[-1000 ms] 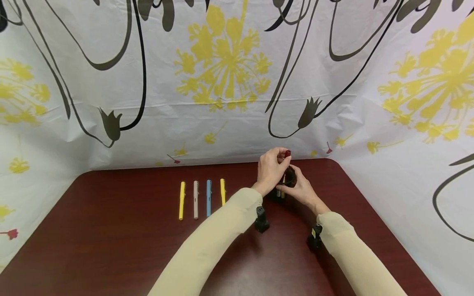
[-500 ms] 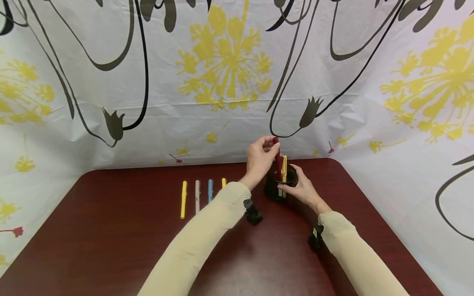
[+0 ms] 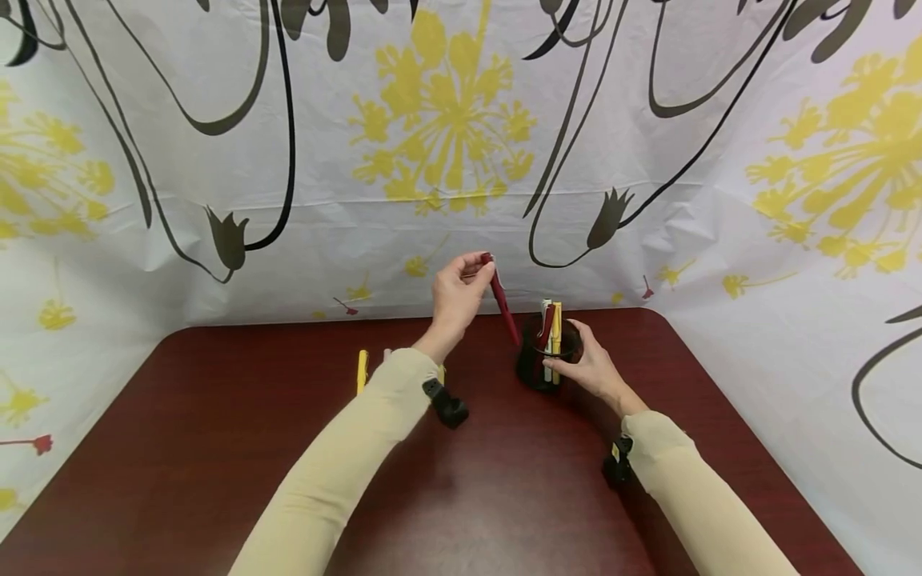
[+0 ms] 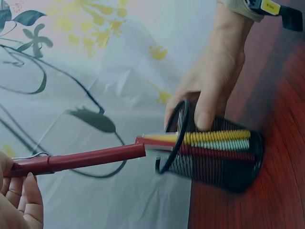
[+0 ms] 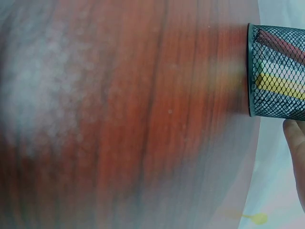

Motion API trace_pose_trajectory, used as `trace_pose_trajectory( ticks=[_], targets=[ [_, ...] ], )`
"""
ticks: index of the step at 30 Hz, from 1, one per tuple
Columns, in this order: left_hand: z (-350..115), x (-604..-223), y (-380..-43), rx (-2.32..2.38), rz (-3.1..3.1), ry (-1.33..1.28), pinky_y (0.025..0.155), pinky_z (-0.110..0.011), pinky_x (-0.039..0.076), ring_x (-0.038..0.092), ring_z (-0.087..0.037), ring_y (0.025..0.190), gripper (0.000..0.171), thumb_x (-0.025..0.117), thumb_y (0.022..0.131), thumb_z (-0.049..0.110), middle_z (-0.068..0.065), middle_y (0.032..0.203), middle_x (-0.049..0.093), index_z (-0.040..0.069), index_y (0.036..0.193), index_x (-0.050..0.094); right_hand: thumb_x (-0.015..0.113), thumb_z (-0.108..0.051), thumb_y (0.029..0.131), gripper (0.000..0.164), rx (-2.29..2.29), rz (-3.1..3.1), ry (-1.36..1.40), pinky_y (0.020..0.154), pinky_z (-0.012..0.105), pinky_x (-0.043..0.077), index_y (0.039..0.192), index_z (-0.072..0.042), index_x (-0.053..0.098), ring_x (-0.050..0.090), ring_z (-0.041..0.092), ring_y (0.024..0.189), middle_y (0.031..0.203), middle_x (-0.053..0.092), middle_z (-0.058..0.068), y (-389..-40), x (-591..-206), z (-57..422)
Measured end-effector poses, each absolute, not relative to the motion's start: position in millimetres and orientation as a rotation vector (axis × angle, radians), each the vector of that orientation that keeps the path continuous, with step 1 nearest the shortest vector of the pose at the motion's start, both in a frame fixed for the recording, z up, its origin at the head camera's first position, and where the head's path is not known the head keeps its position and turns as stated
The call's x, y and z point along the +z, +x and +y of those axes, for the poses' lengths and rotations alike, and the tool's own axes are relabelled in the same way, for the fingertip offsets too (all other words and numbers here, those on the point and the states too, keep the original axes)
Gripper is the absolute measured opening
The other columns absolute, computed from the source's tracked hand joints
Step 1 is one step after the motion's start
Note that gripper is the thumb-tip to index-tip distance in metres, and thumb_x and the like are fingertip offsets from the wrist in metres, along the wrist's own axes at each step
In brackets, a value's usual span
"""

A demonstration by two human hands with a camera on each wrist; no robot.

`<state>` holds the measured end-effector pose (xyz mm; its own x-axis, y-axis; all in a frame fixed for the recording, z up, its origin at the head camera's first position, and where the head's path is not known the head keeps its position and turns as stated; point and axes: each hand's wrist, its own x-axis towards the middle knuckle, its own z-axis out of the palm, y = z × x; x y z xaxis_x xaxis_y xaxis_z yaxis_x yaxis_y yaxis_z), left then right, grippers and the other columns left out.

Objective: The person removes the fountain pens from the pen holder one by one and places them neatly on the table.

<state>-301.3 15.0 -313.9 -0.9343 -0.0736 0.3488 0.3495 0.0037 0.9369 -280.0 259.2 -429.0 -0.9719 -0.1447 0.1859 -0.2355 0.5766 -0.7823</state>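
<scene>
My left hand (image 3: 458, 298) pinches a dark red pen (image 3: 502, 302) by its clip end. The pen slants down to the right, its lower end outside and left of the black mesh pen cup (image 3: 531, 370). In the left wrist view the red pen (image 4: 100, 156) points toward the cup's rim. My right hand (image 3: 594, 370) grips the cup's right side, thumb in front. Inside the cup stand a yellow pen (image 3: 557, 322), a white pen (image 3: 547, 307) and another red pen (image 3: 545, 330). In the right wrist view the mesh cup (image 5: 279, 107) shows at the right edge, with only part of the hand.
A yellow pen (image 3: 362, 370) lies on the dark red wooden table (image 3: 238, 416), left of my left forearm. The tips of other pens show there, mostly hidden by the sleeve. A patterned white cloth (image 3: 317, 264) hangs behind the table.
My left hand has lifted the red pen up out of the cup and carried it left. My right hand stays on the cup. The left forearm now covers more of the row of pens.
</scene>
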Motion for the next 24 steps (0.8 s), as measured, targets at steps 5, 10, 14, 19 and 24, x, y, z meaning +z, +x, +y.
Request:
trace_pose_trajectory(
  ticks=[5,10,14,19,24],
  targets=[
    [-9,-319,-301,-2.076,-2.026,-0.198,0.076,-0.037,0.056,0.064,-0.009,0.077,0.025,0.064,0.090,0.013,-0.014,0.103,0.068,0.003,0.112,0.066,0.075,-0.026,0.080,0.087,1.354,-2.703,0.328,0.098,0.058,0.037,0.146,-0.005,0.022,0.041,0.040,0.125,0.137,0.041,0.024,-280,-429,260],
    [-30,-329,-301,-2.063,-2.087,-0.128,0.069,-0.025,0.054,0.062,-0.009,0.079,0.026,0.062,0.091,0.013,-0.012,0.102,0.066,0.003,0.115,0.065,0.075,-0.026,0.081,0.086,1.345,-2.703,0.337,0.096,0.056,0.039,0.145,-0.006,0.022,0.043,0.040,0.124,0.137,0.041,0.024,-280,-430,260],
    [-45,-337,-300,-2.027,-2.150,-0.119,0.077,-0.033,0.055,0.063,-0.014,0.086,0.029,0.060,0.093,0.015,-0.013,0.104,0.064,0.002,0.119,0.063,0.075,-0.027,0.081,0.086,1.340,-2.707,0.338,0.095,0.055,0.041,0.146,-0.006,0.021,0.045,0.039,0.122,0.136,0.042,0.024,-280,-430,260],
    [-62,-344,-299,-2.014,-2.209,-0.091,0.087,-0.042,0.052,0.062,-0.022,0.093,0.031,0.057,0.095,0.015,-0.016,0.108,0.062,0.001,0.122,0.061,0.075,-0.028,0.081,0.087,1.333,-2.714,0.332,0.096,0.057,0.039,0.146,-0.005,0.021,0.042,0.041,0.124,0.138,0.040,0.024,-280,-429,259],
    [-76,-350,-299,-1.966,-2.278,-0.031,0.088,-0.040,0.052,0.061,-0.022,0.094,0.031,0.056,0.095,0.017,-0.015,0.111,0.061,0.004,0.123,0.061,0.074,-0.028,0.081,0.087,1.332,-2.719,0.329,0.095,0.057,0.040,0.146,-0.007,0.021,0.042,0.041,0.124,0.139,0.039,0.024,-279,-429,259]
  ],
)
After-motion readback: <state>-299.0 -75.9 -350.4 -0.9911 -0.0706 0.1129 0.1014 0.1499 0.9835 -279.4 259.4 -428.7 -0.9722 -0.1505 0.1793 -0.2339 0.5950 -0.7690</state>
